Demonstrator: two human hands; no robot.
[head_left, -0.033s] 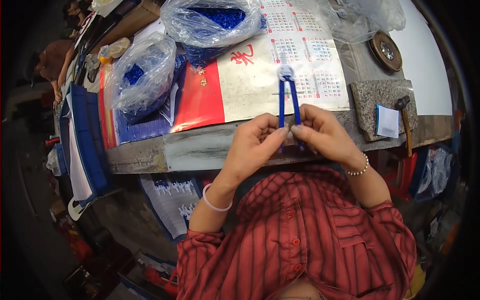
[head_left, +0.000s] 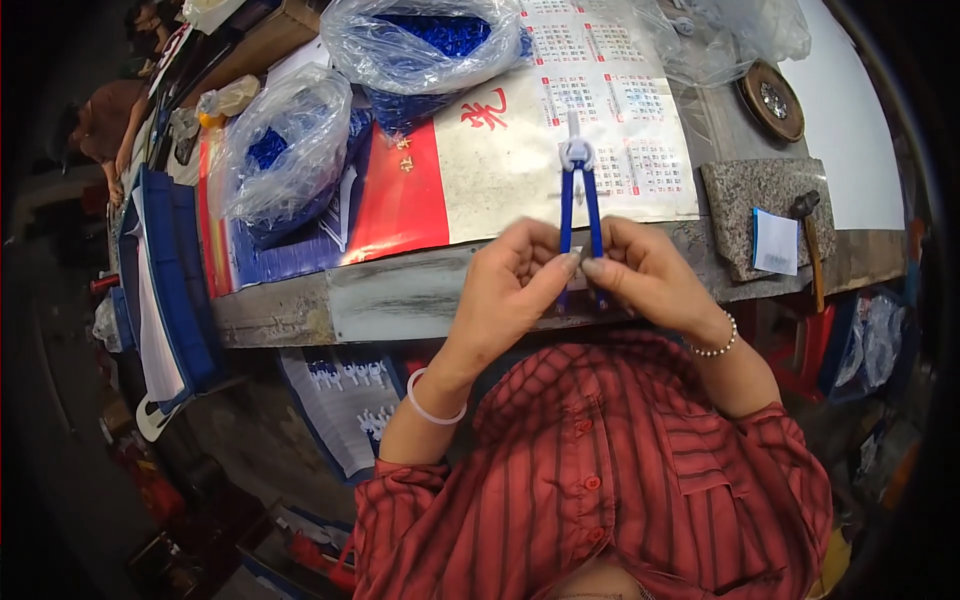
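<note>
Gripping blue compass (head_left: pixel 567 212) with both hands: left hand (head_left: pixel 507 288) closed on left leg, right hand (head_left: pixel 655 278) closed on right leg, thumbs nearly meeting at the gap. Held over near table edge (head_left: pixel 390 308), white head pointing away over poster (head_left: pixel 510 195), legs slightly apart; can't tell if touching the table. Just changed: white head dipped a little and shifted slightly right, with both hands in about the same place. Probably meaning a small tilt within the grip, not a release. Lying off to the right: stone slab (head_left: pixel 728 215) with hammer (head_left: pixel 812 230) and small white-and-blue packet (head_left: pixel 775 245). Sitting off to the left: clear bag (head_left: pixel 310 130) with blue pieces inside.
</note>
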